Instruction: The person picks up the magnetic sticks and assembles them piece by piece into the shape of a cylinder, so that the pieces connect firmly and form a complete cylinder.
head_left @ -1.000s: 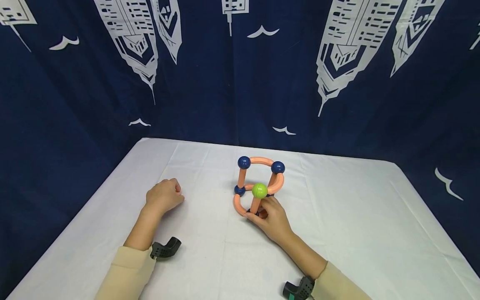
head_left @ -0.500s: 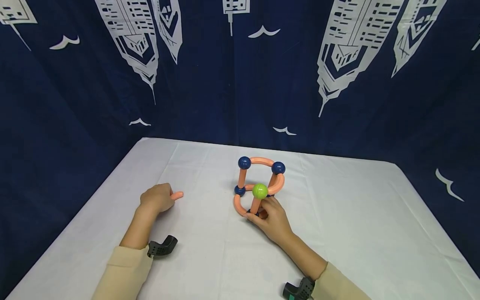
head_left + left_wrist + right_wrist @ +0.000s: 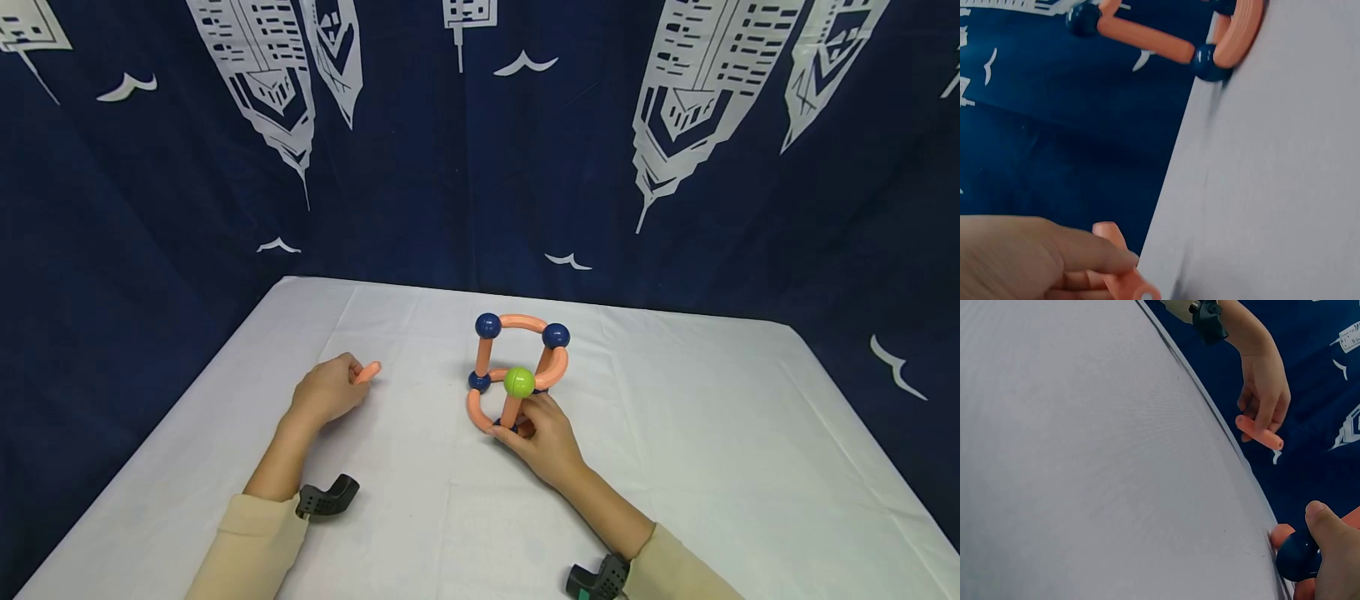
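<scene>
My left hand [image 3: 326, 392] is over the left part of the table, pinching a short orange rod [image 3: 367, 372] between thumb and fingers. In the left wrist view a small pale disc shows in the near end of this rod [image 3: 1109, 232]. Right of centre stands a ball-and-rod toy frame, with blue balls [image 3: 488, 325], straight and curved orange rods [image 3: 524, 322], and one green ball [image 3: 519, 382]. My right hand [image 3: 549, 442] grips the frame's near lower corner, just below the green ball. There the right wrist view shows the thumb against a blue ball [image 3: 1297, 555].
A white cloth [image 3: 712, 433] covers the table. Behind it hangs a dark blue curtain [image 3: 420, 167] printed with white buildings and birds. Black wrist cameras [image 3: 328, 496] are worn at both cuffs.
The orange rod, hidden a second ago, came into sight at my left fingertips and now tilts up to the right. That hand first shifted left, then back right. My right hand stays put.
</scene>
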Motion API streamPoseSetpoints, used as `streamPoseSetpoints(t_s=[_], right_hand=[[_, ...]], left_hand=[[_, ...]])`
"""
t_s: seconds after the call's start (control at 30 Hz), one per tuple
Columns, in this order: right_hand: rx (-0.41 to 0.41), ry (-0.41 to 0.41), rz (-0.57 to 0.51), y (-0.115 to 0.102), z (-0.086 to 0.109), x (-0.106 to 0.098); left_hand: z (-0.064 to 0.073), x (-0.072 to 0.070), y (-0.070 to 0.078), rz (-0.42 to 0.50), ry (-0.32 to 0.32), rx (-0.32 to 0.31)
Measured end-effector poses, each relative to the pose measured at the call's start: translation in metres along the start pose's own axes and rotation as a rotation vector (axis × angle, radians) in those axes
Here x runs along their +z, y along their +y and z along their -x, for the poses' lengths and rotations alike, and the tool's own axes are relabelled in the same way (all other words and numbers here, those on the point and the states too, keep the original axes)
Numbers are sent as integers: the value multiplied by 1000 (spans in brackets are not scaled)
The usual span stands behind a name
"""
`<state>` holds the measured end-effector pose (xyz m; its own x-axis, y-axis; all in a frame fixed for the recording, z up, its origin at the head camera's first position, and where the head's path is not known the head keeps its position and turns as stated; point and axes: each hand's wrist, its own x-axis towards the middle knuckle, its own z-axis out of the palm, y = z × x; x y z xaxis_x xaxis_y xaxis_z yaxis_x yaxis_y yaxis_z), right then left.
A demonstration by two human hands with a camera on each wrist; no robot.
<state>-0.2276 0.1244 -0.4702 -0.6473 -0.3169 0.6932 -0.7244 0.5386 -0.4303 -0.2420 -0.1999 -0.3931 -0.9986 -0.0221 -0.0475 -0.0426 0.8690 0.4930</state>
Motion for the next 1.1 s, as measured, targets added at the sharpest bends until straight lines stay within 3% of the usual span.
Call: streamPoseSetpoints(t_s=[0.27,0.7,1.1], right_hand=[[7,-2,-16,1,-1,-2],[2,-10,-1,1,-2,0],[-2,-8,-16,0,-1,0]], left_hand=[[-2,6,16,246,-61,31],[9,20,51,538,-113,87],[14,31,79,649,-110,102]])
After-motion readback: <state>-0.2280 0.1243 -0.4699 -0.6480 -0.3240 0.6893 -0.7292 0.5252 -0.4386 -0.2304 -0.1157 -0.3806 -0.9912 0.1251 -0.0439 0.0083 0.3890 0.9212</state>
